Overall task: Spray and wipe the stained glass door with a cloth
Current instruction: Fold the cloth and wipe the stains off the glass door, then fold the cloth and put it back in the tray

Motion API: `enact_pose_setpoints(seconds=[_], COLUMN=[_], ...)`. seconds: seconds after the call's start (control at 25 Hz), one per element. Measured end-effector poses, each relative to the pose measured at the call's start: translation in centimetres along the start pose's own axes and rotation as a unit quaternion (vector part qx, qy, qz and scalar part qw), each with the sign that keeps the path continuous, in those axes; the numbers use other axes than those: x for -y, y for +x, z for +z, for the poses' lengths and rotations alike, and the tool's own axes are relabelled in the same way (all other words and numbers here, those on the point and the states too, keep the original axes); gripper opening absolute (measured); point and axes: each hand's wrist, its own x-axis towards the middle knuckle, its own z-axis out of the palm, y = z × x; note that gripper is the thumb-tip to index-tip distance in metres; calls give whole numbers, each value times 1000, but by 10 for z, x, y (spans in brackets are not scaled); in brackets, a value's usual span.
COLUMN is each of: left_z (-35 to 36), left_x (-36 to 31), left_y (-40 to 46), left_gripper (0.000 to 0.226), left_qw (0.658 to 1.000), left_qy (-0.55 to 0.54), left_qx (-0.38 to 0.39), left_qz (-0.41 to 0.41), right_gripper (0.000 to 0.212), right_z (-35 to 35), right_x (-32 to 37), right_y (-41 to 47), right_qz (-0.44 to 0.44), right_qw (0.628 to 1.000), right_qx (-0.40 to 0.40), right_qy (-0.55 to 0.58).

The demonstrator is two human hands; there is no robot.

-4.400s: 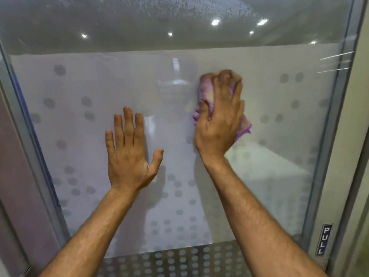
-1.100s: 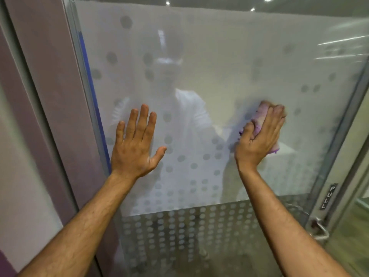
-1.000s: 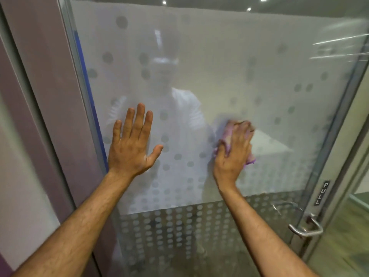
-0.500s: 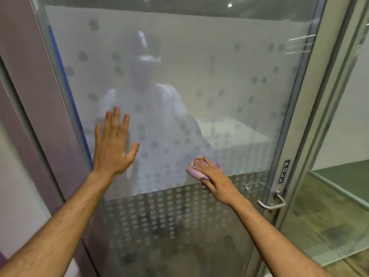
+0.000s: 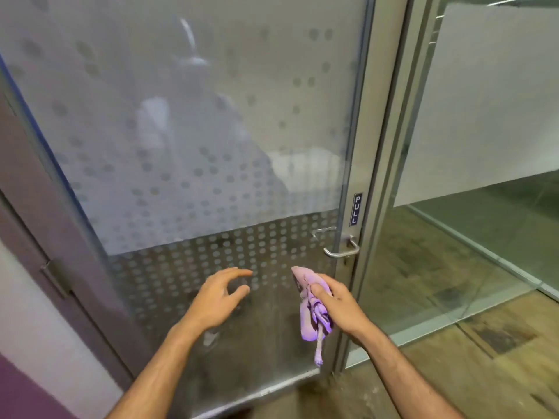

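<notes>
The glass door [image 5: 193, 122] fills the view, frosted with grey dots above and clear with dots in its lower part. My right hand [image 5: 335, 303] grips a crumpled pink-purple cloth [image 5: 308, 309] in front of the door's lower right, below the handle; a corner of the cloth hangs down. My left hand [image 5: 216, 297] hovers off the lower glass, fingers spread and slightly curled, holding nothing. No spray bottle is in view.
A metal lever handle [image 5: 340, 251] and a "PULL" label [image 5: 357, 209] sit on the door's right frame. A fixed glass panel [image 5: 484, 116] stands to the right, a purple-grey wall and hinge [image 5: 57, 279] to the left. The floor is brownish.
Both hands have left the glass and dropped low. My right hand pulled the cloth off the pane, and it now hangs bunched. My view tilted down and right.
</notes>
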Motion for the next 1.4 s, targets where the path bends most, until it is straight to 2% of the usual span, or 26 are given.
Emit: enact_pose_setpoints(seconds=[0.12,0.24,0.4,0.52,0.68,0.76,0.88,1.0,1.12,1.28,1.4], left_z=[54,105,168,201,223,233,252,267,277,293,309], left_x=[-43,-80,-131,-165,-195,-206,-219,-241,-271,-317,-357], left_y=[-33,-62,-91,-113,-147,-163,-192,-224,-258,-290,-312], left_gripper=[36,40,38,28,8,11,11,11,26,16,20], left_qw=[995,970,909,873,863,857,852,850,838,832,832], left_qy=[-86,-205,-343,-391,-376,-380,-375,-356,-341,-311,-295], left_qx=[59,129,229,282,325,334,356,384,426,454,455], left_qz=[-8,-20,-55,-76,-93,-97,-81,-56,-7,74,120], right_gripper=[16,21,44,54,38,28,16,16,19,35,42], right_z=[-25,-42,-62,-68,-67,-69,-74,-73,-76,-90,-111], right_x=[-11,-17,-15,-11,-18,-20,-24,-27,-19,-1,3], right_y=[-51,-102,-177,-232,-295,-324,-371,-424,-474,-521,-557], right_qz=[62,109,190,188,188,192,200,196,199,192,216], right_qw=[996,980,911,876,881,879,850,824,824,854,860], right_qx=[-39,-97,-134,-150,-267,-321,-446,-506,-506,-468,-458], right_qy=[52,132,341,419,342,296,197,161,160,124,53])
